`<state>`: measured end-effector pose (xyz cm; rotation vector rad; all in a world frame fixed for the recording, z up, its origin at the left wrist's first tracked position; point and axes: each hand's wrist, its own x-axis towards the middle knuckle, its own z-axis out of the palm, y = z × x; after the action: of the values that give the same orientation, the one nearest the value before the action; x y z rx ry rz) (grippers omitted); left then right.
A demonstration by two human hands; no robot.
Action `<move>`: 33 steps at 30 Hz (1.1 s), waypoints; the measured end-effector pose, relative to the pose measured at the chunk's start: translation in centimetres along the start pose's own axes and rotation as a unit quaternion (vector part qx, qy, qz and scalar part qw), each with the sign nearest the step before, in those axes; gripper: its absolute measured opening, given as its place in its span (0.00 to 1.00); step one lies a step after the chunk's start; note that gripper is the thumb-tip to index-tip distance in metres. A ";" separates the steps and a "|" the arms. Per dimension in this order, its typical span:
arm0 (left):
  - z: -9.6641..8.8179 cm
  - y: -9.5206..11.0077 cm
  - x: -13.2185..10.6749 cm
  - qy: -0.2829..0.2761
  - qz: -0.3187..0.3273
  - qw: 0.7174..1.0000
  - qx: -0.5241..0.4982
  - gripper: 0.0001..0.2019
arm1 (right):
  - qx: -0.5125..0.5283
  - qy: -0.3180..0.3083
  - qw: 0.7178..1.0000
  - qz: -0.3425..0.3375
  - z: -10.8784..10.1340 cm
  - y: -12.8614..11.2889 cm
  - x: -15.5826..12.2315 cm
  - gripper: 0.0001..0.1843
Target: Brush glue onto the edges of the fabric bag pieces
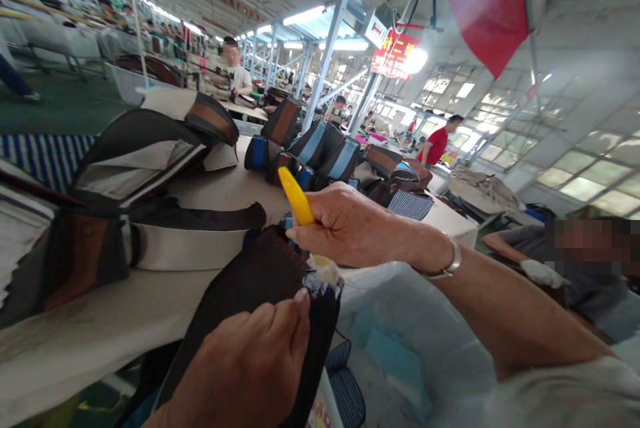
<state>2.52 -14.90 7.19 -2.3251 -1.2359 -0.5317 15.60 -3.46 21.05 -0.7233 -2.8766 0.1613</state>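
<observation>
My right hand (345, 221) is closed around a yellow-handled brush (295, 196). The handle sticks up past the thumb, and a pale, blurred tuft shows below the fist. That tuft meets the frayed blue-and-white corner of a dark fabric bag piece (240, 288). Below it, my left hand (245, 361) is closed on the same piece, with thumb and fingers pinching close to the frayed corner. The piece slants over the table edge; its lower part is hidden behind my left hand.
Dark bag parts with brown panels (75, 255) lie left on the pale table (200, 181); several blue-striped ones (320, 148) stand behind. A clear plastic-lined bin (400, 321) sits below right. A co-worker in grey (585, 281) is at right, another in red (437, 145) farther back.
</observation>
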 end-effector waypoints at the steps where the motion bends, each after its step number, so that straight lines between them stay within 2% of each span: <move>1: -0.1 -0.2 -0.1 -0.001 -0.003 1.000 -0.003 0.22 | 0.008 0.010 1.000 0.011 0.1 -0.1 0.1 0.17; 5: -0.2 -1.2 -0.9 0.047 -0.006 0.999 -0.019 0.20 | 0.079 -0.068 0.994 0.030 0.0 0.3 0.0 0.17; 6: -0.2 -1.5 -1.2 0.064 -0.012 0.998 -0.013 0.19 | 0.130 -0.066 0.989 0.036 -0.1 0.8 -0.1 0.17; 8: -0.1 -2.6 -1.9 0.084 -0.030 0.996 -0.001 0.17 | 0.268 0.018 0.961 0.064 -0.3 1.9 -0.8 0.15; 9: 0.0 -3.4 -2.2 0.086 -0.047 0.995 0.002 0.16 | 0.346 0.082 0.931 0.086 -0.2 2.4 -1.2 0.12; 10: 0.3 -4.2 -2.6 0.088 -0.066 0.994 -0.003 0.15 | 0.422 0.144 0.889 0.109 0.1 2.7 -1.6 0.11; 12: 0.8 -6.2 -3.4 0.094 -0.108 0.989 -0.031 0.11 | 0.561 0.223 0.784 0.146 1.7 2.9 -2.3 0.09; 14: 1.5 -8.3 -4.3 0.098 -0.144 0.982 -0.068 0.09 | 0.672 0.222 0.689 0.154 4.4 2.3 -2.6 0.09; 18: 1.8 -11.2 -6.0 0.031 -0.181 0.978 -0.103 0.13 | 0.806 0.197 0.546 0.112 10.9 -0.1 -1.1 0.09; 20: 1.2 -11.7 -6.6 0.013 -0.212 0.971 -0.109 0.15 | 0.847 0.200 0.486 0.076 13.3 -1.2 0.5 0.09; 22: 0.4 -11.5 -7.1 0.004 -0.247 0.960 -0.130 0.15 | 0.870 0.214 0.440 0.055 14.7 -2.1 2.2 0.10; 24: -0.2 -11.1 -7.2 -0.006 -0.287 0.947 -0.145 0.20 | 0.883 0.222 0.409 0.057 15.5 -2.8 3.8 0.11; 27: -0.3 -10.8 -7.1 0.003 -0.370 0.920 -0.131 0.33 | 0.890 0.224 0.392 0.067 16.0 -3.6 5.1 0.10; 29: -0.2 -11.2 -6.9 0.015 -0.405 0.902 -0.149 0.28 | 0.886 0.225 0.399 0.073 15.8 -3.7 5.3 0.12; 31: -0.3 -11.9 -6.6 0.017 -0.412 0.888 -0.201 0.21 | 0.874 0.241 0.414 0.086 15.0 -3.2 5.3 0.13; 33: -0.6 -12.5 -6.4 0.012 -0.413 0.874 -0.254 0.19 | 0.848 0.288 0.432 0.110 13.9 -2.3 5.2 0.14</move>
<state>-11.43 -13.27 6.92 -2.0277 -2.2975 -1.2893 7.37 -3.85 8.52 -0.3693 -0.7680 1.8767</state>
